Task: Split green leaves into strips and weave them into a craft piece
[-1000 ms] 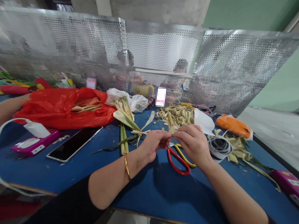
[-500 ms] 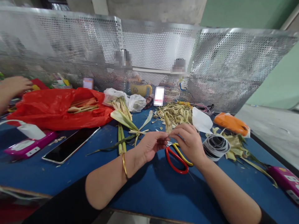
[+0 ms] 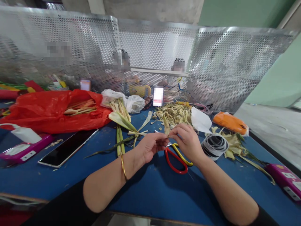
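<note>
Your left hand [image 3: 150, 147] and right hand [image 3: 187, 141] pinch the husk [image 3: 166, 125] at its near end, apparently working it; the next move likely wants a light grip.

own hands [image 3: 150, 147] [image 3: 187, 141]: 2 | scissors [image 3: 180, 172]: 1 | purple boxes [image 3: 28, 150] [image 3: 284, 179]: 2 | red bag [image 3: 44, 110]: 1 | bangle [image 3: 123, 167]: 1

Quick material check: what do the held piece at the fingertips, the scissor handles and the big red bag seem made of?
Held piece: probably dried husk or leaf, matte, going by its pale tan, papery look.
Scissor handles: smooth, likely plastic or plastic-coated, given their even red and yellow colouring.
Red bag: thin, glossy plastic film, judging by crinkles and highlights.
</note>
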The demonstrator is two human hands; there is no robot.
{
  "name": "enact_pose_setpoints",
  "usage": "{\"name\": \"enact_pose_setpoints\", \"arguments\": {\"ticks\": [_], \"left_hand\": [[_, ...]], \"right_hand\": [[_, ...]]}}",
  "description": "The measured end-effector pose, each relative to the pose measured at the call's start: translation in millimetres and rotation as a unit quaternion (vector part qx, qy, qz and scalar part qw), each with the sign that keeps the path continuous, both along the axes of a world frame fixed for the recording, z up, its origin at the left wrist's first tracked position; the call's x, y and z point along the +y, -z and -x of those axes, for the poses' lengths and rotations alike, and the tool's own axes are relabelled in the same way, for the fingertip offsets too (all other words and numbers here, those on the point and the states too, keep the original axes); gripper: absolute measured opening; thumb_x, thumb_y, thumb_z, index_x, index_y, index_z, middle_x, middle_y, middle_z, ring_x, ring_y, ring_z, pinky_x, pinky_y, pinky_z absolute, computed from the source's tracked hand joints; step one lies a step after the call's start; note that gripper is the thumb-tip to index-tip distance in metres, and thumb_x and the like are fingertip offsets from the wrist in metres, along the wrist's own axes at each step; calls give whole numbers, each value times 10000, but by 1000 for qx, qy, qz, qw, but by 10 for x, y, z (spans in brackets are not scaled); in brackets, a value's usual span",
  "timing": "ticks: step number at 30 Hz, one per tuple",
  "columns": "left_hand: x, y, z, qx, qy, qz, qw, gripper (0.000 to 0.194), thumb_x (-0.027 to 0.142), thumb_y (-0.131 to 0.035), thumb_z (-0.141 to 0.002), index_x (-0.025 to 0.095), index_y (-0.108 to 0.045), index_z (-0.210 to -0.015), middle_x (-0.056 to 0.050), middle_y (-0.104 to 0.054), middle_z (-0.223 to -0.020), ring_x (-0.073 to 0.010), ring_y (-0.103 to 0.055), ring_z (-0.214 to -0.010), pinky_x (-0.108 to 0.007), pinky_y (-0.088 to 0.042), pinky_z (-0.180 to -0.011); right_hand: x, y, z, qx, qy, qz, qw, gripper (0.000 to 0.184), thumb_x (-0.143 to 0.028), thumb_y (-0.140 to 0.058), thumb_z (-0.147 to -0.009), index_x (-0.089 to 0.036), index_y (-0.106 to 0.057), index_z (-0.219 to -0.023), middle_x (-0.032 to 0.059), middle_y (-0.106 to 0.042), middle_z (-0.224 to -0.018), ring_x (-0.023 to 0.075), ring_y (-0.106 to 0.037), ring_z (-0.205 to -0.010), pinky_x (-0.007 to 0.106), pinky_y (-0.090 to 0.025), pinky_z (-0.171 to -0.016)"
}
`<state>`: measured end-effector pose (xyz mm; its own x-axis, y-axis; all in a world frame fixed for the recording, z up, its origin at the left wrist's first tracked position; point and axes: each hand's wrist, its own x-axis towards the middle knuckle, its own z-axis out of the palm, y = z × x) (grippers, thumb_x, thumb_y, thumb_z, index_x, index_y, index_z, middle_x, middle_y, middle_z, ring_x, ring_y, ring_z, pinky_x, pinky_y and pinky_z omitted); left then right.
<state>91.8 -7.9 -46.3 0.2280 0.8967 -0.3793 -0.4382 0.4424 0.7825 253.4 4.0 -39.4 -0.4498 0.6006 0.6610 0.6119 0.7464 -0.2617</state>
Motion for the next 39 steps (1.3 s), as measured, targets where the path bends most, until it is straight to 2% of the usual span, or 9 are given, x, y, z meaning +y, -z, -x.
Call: {"name": "enact_pose_setpoints", "arguments": {"ticks": [2,5,10,14,23,27,32,35,39], "left_hand": [[4,22,-5,3,-14,-15,1000,8,111,-673,-660,108,-673,-667,-45,-656,-633,-102,-583,-561,-198,-465,-530],[1,49,-28,0,-33,-44,998,66,122,-718,-633,122,-674,-683,-46,-677,-660,-106,-599,-577,-208,-489,-574],[-15,107,-96,13,-98,-111,989,131,187,-756,-614,124,-679,-699,-50,-688,-660,-116,-612,-575,-230,-505,-605],[-17,143,-125,39,-113,-150,981,188,265,-775,-611,121,-689,-694,-44,-683,-652,-115,-607,-571,-242,-509,-611],[-34,87,-127,90,-111,-163,976,166,271,-751,-638,124,-681,-672,-35,-671,-624,-107,-582,-537,-243,-500,-594],[-21,96,-116,60,-115,-136,982,167,272,-726,-660,131,-644,-623,-11,-628,-590,-92,-545,-493,-241,-487,-564],[-24,60,-80,9,-85,-81,993,152,252,-722,-665,144,-621,-630,2,-607,-588,-90,-537,-510,-226,-474,-555],[-23,37,-72,-11,-74,-56,996,108,199,-715,-648,136,-629,-665,-9,-627,-613,-98,-561,-544,-229,-481,-581],[-15,61,-96,-14,-92,-79,992,138,167,-736,-603,132,-632,-688,-12,-640,-610,-105,-577,-552,-236,-489,-598]], "right_hand": [[1,15,5,-10,6,5,1000,146,-168,-536,-901,-195,-598,-772,28,-623,-789,185,-577,-787,328,-382,-753],[-17,41,33,9,24,29,999,151,-164,-511,-901,-200,-578,-772,37,-613,-808,193,-565,-802,327,-389,-752],[-73,78,109,108,50,146,982,118,-169,-495,-876,-211,-548,-779,31,-616,-816,181,-567,-772,288,-417,-702],[-88,103,134,164,50,219,960,107,-200,-498,-864,-206,-555,-774,5,-637,-744,163,-573,-711,267,-421,-669],[-68,150,125,218,37,212,952,107,-237,-537,-850,-194,-578,-761,2,-628,-710,159,-574,-686,276,-445,-673],[-96,118,128,190,24,164,968,63,-222,-552,-860,-209,-607,-832,5,-660,-782,165,-602,-756,273,-461,-716],[-103,109,105,145,29,109,983,97,-178,-565,-856,-227,-645,-828,-1,-695,-827,167,-630,-803,264,-461,-742],[-87,125,94,150,24,113,982,105,-169,-564,-851,-219,-648,-813,2,-686,-812,163,-626,-784,259,-461,-724],[-80,130,109,193,20,143,970,80,-177,-585,-825,-204,-640,-774,9,-677,-794,168,-615,-772,273,-464,-719]]}}
